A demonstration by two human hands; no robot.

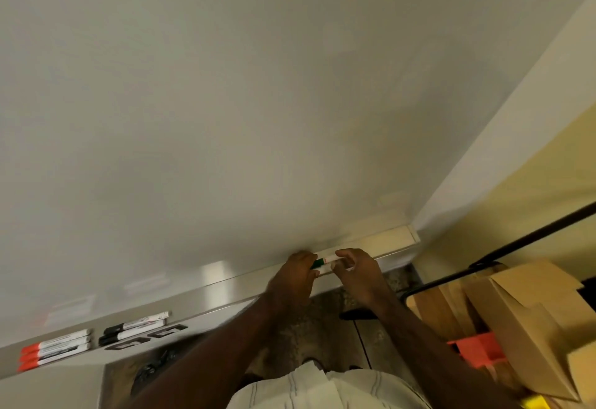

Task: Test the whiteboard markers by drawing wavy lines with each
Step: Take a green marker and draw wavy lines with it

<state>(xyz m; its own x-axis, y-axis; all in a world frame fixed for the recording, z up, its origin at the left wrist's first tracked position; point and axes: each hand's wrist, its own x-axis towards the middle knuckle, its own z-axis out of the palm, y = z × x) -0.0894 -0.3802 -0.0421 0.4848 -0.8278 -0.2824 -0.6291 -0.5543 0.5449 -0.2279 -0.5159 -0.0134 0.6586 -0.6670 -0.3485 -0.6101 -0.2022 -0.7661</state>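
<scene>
A blank whiteboard [225,102] fills most of the view, with a grey marker tray [222,295] along its lower edge. My left hand [295,276] grips the green cap end of a white marker [329,260] just above the tray. My right hand [354,271] pinches the marker's white barrel with thumb and fingers. On the tray to the left lie three red-capped markers [54,352] and three black-capped markers [135,328].
The whiteboard's right frame [503,137] meets a yellowish wall [532,189]. A black rail [532,234] and cardboard boxes [522,318] with an orange object [477,349] stand at lower right. Patterned floor shows below the tray.
</scene>
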